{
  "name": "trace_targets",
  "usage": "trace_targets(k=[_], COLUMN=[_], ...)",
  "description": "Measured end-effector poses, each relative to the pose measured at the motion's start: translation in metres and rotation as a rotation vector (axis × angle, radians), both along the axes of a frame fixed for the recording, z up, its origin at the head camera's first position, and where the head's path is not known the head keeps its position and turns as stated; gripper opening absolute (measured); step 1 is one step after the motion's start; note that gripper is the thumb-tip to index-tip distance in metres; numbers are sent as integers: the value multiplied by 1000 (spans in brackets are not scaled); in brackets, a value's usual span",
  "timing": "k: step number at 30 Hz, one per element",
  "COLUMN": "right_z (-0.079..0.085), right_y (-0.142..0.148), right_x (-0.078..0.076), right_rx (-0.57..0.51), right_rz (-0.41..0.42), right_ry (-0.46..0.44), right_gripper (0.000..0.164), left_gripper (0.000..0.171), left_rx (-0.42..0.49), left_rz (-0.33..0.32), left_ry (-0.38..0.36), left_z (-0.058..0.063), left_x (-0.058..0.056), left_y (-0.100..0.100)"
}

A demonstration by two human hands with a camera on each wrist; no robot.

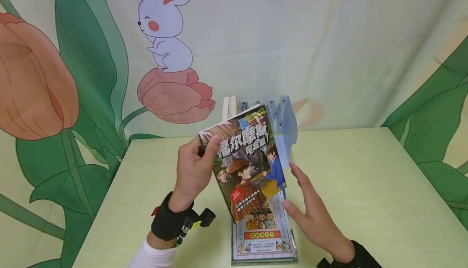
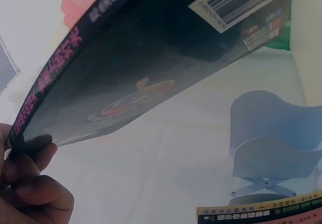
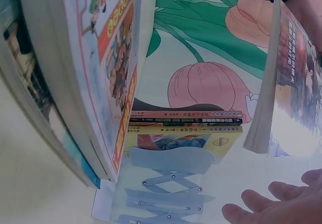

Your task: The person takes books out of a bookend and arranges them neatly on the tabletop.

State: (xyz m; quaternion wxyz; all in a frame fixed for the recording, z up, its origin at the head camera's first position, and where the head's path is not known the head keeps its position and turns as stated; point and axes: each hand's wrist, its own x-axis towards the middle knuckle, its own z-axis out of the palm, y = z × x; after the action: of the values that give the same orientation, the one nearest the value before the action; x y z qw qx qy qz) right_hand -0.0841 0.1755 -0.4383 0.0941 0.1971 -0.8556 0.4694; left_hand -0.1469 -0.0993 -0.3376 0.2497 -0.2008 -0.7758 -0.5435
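My left hand (image 1: 195,166) pinches a dark-covered paperback book (image 1: 243,186) by its left side, thumb on the front cover and fingers behind. The book is held tilted in the air, and its back with a barcode (image 2: 234,5) faces the left wrist camera. My right hand (image 1: 318,215) is beside the book's lower right edge with fingers extended, holding nothing; its fingertips (image 3: 254,201) show below the book in the right wrist view. Under the held book, a book with a white, red-bannered cover (image 1: 265,247) tops a stack on the table, partly covered from above.
Behind the held book stands a blue folding bookrack (image 1: 287,125) with crisscross metal bars. Several thin books (image 3: 186,128) stand upright in it. The pale table (image 1: 365,186) ends at a curtain printed with tulips and a rabbit (image 1: 166,32).
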Motion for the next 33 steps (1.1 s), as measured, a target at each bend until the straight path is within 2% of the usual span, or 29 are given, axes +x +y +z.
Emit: trace_targets(k=[3,8,12,16,20,24,27,33], right_z=[7,11,17,24,30,30,28,26], right_y=[-1,-2,-5,-3,1,3,2,-2], right_x=[-3,-9,-12,-13,-14,-17,-17,-16], right_rx=[-46,-163,-278,-416,-575,-668,-656,-615], right_rz=[17,85,123,175,303,417,407,285], right_ry=[-12,-21,-136,-319,-457,-508,-523,-500], right_gripper=[81,80,73,62,57,57,60,60], left_gripper=[18,20,23,26,31,35,36,38], left_rx=[9,23,60,111,179,253,293,307], left_rz=[-26,-91,-144,-212,-302,-372,-401,-399], left_ry=[-53,-112,-174,-249,-341,-436,-497,-549], left_z=[1,-4,-6,-9,-13,-18,-23,-29], left_x=[-1,2,4,5,4,-1,-4,-9], left_y=[0,4,7,9,9,10,11,12])
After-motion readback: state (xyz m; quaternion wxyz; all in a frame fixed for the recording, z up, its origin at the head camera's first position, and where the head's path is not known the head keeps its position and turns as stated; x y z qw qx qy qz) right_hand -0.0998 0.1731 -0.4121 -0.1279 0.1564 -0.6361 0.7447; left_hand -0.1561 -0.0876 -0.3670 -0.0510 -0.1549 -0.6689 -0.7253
